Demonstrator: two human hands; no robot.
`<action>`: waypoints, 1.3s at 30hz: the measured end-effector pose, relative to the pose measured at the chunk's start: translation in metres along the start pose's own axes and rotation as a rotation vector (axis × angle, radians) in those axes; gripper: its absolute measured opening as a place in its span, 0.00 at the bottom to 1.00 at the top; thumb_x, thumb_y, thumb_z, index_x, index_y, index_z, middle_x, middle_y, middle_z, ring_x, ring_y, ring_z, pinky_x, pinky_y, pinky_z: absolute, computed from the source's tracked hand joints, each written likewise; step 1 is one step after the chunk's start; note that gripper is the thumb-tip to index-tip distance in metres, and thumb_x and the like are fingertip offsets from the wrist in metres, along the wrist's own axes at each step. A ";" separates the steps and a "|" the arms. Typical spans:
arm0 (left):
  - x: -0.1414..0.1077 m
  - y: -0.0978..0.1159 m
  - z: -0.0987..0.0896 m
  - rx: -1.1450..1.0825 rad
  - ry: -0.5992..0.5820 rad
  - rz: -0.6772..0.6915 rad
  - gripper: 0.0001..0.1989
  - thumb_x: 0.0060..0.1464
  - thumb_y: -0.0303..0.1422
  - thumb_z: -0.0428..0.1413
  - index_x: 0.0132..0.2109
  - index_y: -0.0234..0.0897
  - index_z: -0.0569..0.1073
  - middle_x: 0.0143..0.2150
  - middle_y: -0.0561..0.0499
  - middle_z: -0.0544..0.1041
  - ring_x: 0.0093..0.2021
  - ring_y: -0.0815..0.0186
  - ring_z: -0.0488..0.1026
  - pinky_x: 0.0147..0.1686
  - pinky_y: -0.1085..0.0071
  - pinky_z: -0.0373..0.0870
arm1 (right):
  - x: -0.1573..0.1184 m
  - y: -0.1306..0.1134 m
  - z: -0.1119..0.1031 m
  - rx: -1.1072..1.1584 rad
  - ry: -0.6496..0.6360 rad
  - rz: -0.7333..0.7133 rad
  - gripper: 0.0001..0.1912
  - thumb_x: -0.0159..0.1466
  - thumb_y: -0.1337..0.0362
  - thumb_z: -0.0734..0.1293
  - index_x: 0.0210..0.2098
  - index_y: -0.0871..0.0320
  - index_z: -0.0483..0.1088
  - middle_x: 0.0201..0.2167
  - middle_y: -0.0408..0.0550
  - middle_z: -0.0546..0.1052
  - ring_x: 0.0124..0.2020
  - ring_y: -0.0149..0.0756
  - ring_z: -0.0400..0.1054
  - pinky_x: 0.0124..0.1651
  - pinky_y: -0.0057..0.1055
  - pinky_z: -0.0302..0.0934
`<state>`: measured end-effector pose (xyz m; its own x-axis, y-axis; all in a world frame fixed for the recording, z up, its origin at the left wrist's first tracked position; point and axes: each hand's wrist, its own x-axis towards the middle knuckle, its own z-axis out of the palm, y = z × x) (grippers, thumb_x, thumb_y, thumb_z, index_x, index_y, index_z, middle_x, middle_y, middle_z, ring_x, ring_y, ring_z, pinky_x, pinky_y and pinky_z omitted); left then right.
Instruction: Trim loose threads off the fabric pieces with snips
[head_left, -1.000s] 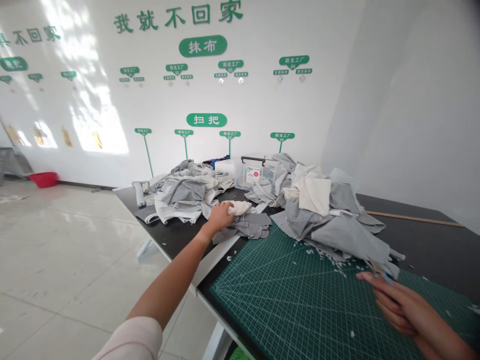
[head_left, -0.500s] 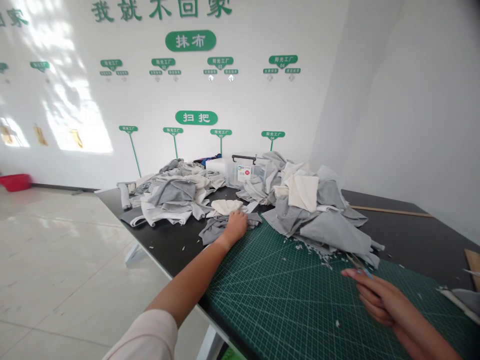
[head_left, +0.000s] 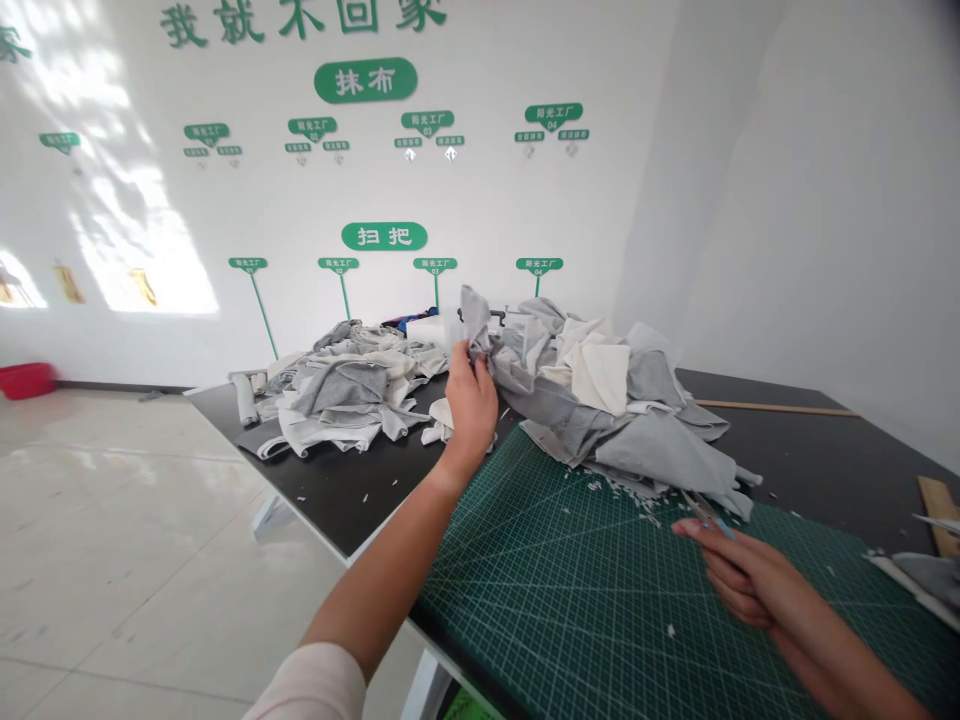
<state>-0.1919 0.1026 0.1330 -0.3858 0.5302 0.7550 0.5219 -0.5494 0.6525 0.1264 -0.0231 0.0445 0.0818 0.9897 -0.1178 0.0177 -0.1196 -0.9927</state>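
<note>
My left hand (head_left: 472,400) is closed round a bunched grey cloth (head_left: 480,320), raised above the far side of the table. The cloth's end sticks up over the fingers, and another part trails right toward the right-hand pile of grey and white cloths (head_left: 660,450). Below the wrist lies a cream cloth (head_left: 439,420), partly covered by the hand. My right hand (head_left: 739,570) grips small scissors (head_left: 706,512) with some light blue on them, just above the green cutting mat (head_left: 570,600). Their blades point at the near edge of the right-hand pile.
Another heap of grey and white cloths (head_left: 345,390) covers the table's far left. White scraps (head_left: 637,505) lie along the mat's upper part. A wooden strip (head_left: 780,408) rests on the black tabletop (head_left: 810,450). At the right edge are a wooden piece (head_left: 937,500) and more cloth.
My left hand has picked the grey cloth up off the table and lifted it, uncovering tabletop. The clear box behind is now mostly hidden. My right hand stays nearly in place with the scissors.
</note>
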 end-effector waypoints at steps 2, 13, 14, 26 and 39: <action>-0.027 0.013 0.010 -0.089 -0.180 -0.042 0.14 0.67 0.35 0.44 0.56 0.40 0.66 0.49 0.42 0.75 0.47 0.57 0.71 0.49 0.63 0.63 | -0.003 -0.002 0.003 0.017 0.029 -0.018 0.20 0.54 0.46 0.72 0.27 0.54 0.63 0.16 0.31 0.47 0.13 0.22 0.39 0.16 0.24 0.37; -0.156 0.075 0.057 -0.207 -0.880 0.059 0.10 0.64 0.35 0.47 0.42 0.37 0.71 0.39 0.48 0.76 0.38 0.64 0.70 0.40 0.70 0.63 | -0.015 0.002 0.020 0.075 0.024 -0.139 0.21 0.61 0.46 0.69 0.29 0.56 0.63 0.17 0.33 0.51 0.17 0.23 0.42 0.19 0.22 0.39; -0.159 0.078 0.056 -0.201 -0.896 0.085 0.10 0.64 0.33 0.46 0.42 0.36 0.71 0.40 0.47 0.75 0.39 0.64 0.70 0.41 0.69 0.63 | -0.015 0.003 0.020 0.033 0.055 -0.144 0.19 0.61 0.47 0.70 0.32 0.56 0.65 0.18 0.34 0.55 0.18 0.24 0.46 0.20 0.22 0.43; -0.151 0.053 0.060 -0.721 -1.274 -0.381 0.15 0.57 0.40 0.57 0.43 0.30 0.75 0.37 0.49 0.73 0.35 0.67 0.68 0.36 0.72 0.63 | -0.009 0.007 0.014 -0.099 0.173 -0.218 0.19 0.59 0.47 0.71 0.34 0.58 0.73 0.23 0.40 0.70 0.23 0.30 0.60 0.25 0.25 0.54; -0.127 0.043 0.051 -0.531 -0.926 -0.267 0.19 0.64 0.45 0.49 0.30 0.35 0.65 0.29 0.55 0.63 0.32 0.68 0.61 0.35 0.72 0.59 | -0.008 -0.011 -0.020 0.074 0.103 0.003 0.27 0.58 0.48 0.73 0.24 0.54 0.52 0.15 0.30 0.46 0.15 0.21 0.37 0.17 0.24 0.30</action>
<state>-0.0817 0.0439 0.0619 0.3985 0.8305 0.3893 0.0271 -0.4349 0.9001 0.1454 -0.0317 0.0572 0.1838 0.9755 -0.1210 -0.0562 -0.1124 -0.9921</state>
